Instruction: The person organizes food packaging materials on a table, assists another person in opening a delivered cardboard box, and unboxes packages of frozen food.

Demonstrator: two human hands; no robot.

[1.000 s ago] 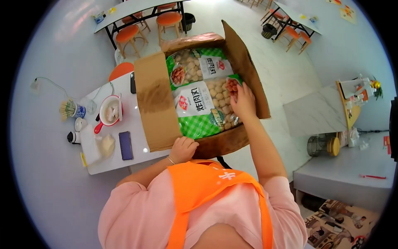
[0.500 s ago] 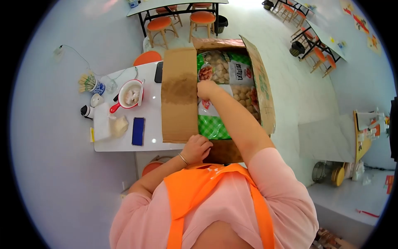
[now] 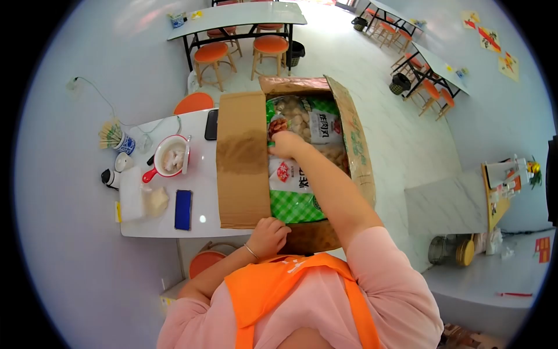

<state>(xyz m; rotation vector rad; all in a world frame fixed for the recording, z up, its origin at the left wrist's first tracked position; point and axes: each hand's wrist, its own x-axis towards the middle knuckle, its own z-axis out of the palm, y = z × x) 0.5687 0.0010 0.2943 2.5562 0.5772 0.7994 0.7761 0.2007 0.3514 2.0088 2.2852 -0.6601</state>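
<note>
An open cardboard box [image 3: 241,160] stands on the white table, its left flap folded out flat. Inside lie plastic bags of meatballs: a far bag [image 3: 299,119] with balls showing through, and a near bag [image 3: 293,206] with a green checked end. My right hand [image 3: 285,144] reaches into the box, fingers closed at the left side where the bags meet; a bit of green film shows by the fingertips. Which bag's edge it pinches is hard to tell. My left hand [image 3: 268,237] rests with curled fingers on the box's near left rim.
Left of the box on the table [image 3: 203,218] are a blue-screened phone [image 3: 183,209], a dark phone [image 3: 211,124], a red-handled pot [image 3: 173,157], a white bottle [image 3: 109,178] and a cup of sticks [image 3: 122,139]. Orange stools [image 3: 212,53] stand beyond.
The view has tilted up, so the box sits lower in it. My right hand has shifted slightly toward me within the box, its fingers now by green film. My left hand stays on the rim.
</note>
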